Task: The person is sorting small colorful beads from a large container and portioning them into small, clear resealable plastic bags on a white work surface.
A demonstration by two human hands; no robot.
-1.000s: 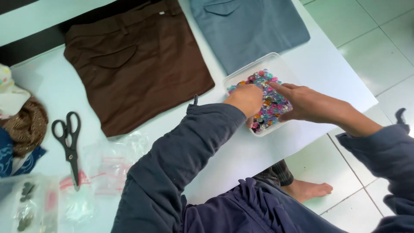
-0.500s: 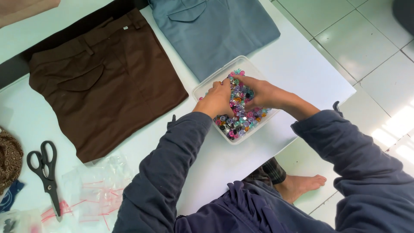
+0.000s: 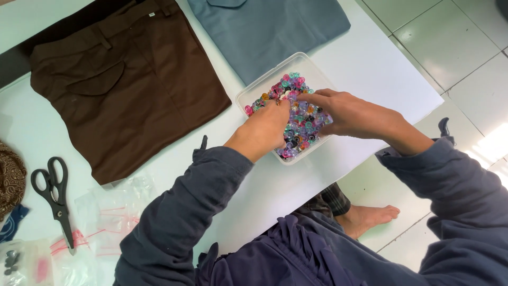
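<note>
Both hands (image 3: pixel 264 130) (image 3: pixel 352 114) deeper among boxed buttons (image 3: pixel 301 119), seemingly

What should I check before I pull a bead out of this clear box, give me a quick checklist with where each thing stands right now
1. Clear box flat on the white table: ok.
2. Box open, colourful beads reachable: ok.
3. Left hand in the beads: ok; whether it pinches one: cannot tell, its fingers are hidden.
4. Right hand over the beads, fingers pointing in: ok; holding a bead: cannot tell.
5. Box away from the table edge: ok, though the near edge is fairly close.
6. Black scissors off to the left, apart from both hands: ok.
</note>
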